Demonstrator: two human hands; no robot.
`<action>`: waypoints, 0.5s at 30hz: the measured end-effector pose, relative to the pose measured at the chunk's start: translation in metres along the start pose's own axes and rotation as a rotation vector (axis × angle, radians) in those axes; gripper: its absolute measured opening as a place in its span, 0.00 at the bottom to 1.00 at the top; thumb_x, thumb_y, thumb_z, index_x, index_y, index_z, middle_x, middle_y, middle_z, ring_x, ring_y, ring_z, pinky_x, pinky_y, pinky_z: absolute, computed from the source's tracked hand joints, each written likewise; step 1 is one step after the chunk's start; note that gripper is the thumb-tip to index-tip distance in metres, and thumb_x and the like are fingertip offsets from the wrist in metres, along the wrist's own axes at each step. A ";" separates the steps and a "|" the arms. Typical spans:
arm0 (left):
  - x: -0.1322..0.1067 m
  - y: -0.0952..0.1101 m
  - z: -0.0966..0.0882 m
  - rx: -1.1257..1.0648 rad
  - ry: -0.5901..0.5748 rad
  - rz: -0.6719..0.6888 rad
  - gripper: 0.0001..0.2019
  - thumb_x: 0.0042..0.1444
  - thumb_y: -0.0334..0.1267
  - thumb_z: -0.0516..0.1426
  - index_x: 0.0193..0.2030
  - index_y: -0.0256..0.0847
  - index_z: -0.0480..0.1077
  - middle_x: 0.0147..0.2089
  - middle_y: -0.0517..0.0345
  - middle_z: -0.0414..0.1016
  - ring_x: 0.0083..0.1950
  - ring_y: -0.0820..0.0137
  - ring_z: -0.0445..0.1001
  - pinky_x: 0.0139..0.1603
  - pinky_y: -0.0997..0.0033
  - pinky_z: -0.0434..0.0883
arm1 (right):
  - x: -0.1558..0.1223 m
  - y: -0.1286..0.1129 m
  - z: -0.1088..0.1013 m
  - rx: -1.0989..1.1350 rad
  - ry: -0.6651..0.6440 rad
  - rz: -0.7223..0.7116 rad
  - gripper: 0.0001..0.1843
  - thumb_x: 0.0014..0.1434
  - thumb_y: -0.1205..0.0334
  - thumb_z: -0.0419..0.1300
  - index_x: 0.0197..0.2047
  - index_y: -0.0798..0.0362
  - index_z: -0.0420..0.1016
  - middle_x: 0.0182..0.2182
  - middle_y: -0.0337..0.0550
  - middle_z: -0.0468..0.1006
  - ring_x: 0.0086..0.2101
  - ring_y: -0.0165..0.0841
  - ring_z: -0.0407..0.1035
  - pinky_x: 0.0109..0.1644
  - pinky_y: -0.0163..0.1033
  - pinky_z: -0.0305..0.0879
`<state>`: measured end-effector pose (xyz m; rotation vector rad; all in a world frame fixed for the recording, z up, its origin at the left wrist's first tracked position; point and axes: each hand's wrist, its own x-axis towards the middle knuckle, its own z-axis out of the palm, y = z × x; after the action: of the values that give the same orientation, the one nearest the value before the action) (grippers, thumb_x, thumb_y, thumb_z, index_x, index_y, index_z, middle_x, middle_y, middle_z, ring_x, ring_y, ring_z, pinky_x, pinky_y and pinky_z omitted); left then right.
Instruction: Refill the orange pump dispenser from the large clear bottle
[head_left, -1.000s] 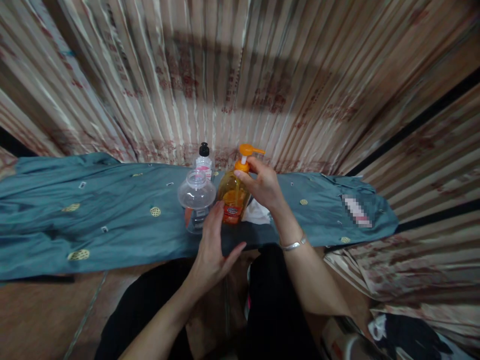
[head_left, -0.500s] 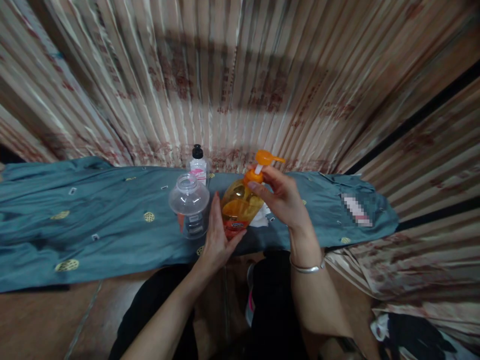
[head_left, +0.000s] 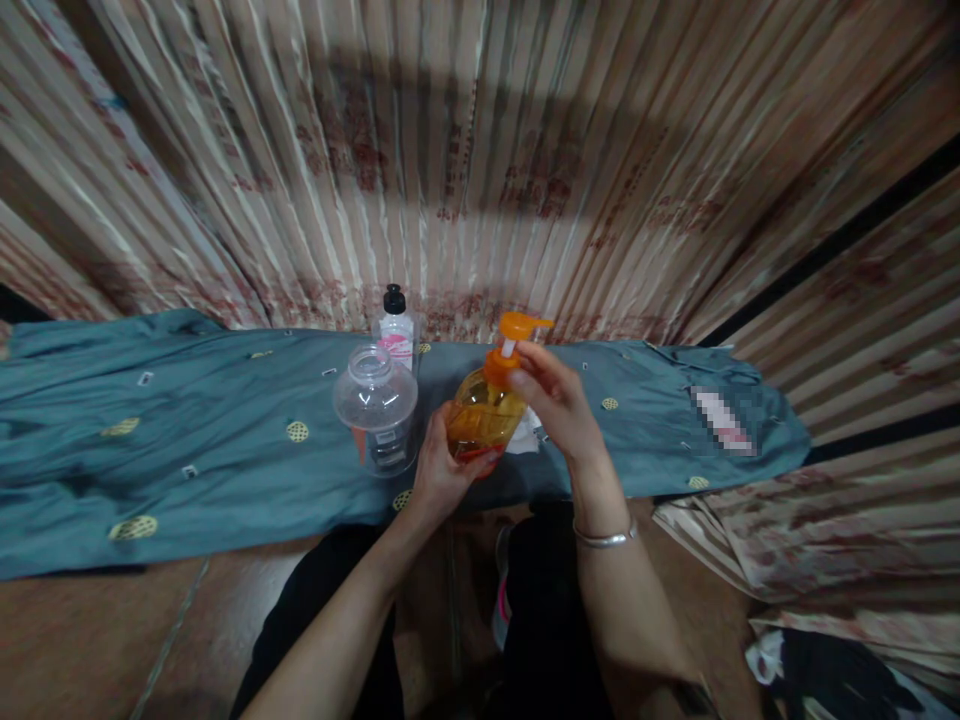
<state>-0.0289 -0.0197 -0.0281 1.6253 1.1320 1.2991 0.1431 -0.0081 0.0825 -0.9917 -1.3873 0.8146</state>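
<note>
An orange pump bottle (head_left: 480, 415) of amber liquid is lifted off the blue-green cloth (head_left: 195, 440) and tilted toward me. My left hand (head_left: 442, 470) cups its base from below. My right hand (head_left: 555, 400) grips the orange collar under the pump head (head_left: 521, 326), whose spout points right. Just left of the bottle stands a clear plastic jar (head_left: 375, 405) with an open mouth. Behind the jar is a small clear bottle with a black cap (head_left: 394, 328).
A white scrap (head_left: 525, 435) lies on the cloth behind my right hand. Pleated patterned curtains (head_left: 480, 160) close off the back and right side. Brown floor (head_left: 90, 630) shows at lower left. My legs in black (head_left: 540, 620) are below.
The pump bottle has been lifted from the cloth and tilted. My left hand moved from beside it to under its base. My right hand stayed on the pump collar.
</note>
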 end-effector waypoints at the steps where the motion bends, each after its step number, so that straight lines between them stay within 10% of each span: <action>1: 0.000 0.000 0.000 -0.006 0.005 -0.017 0.42 0.46 0.45 0.76 0.66 0.38 0.65 0.63 0.36 0.78 0.66 0.44 0.79 0.68 0.40 0.74 | 0.001 0.005 -0.004 0.046 0.024 0.020 0.32 0.58 0.26 0.67 0.51 0.43 0.84 0.50 0.44 0.87 0.53 0.44 0.80 0.65 0.53 0.73; 15: 0.000 0.006 0.007 -0.129 -0.023 -0.104 0.43 0.46 0.46 0.75 0.65 0.42 0.61 0.65 0.36 0.78 0.65 0.44 0.80 0.67 0.39 0.75 | 0.002 -0.001 0.013 -0.007 0.144 0.001 0.25 0.46 0.40 0.81 0.37 0.46 0.80 0.36 0.36 0.84 0.39 0.37 0.79 0.52 0.45 0.77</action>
<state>-0.0209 -0.0220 -0.0239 1.4652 1.0819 1.2573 0.1304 -0.0060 0.0834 -1.0362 -1.2666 0.7257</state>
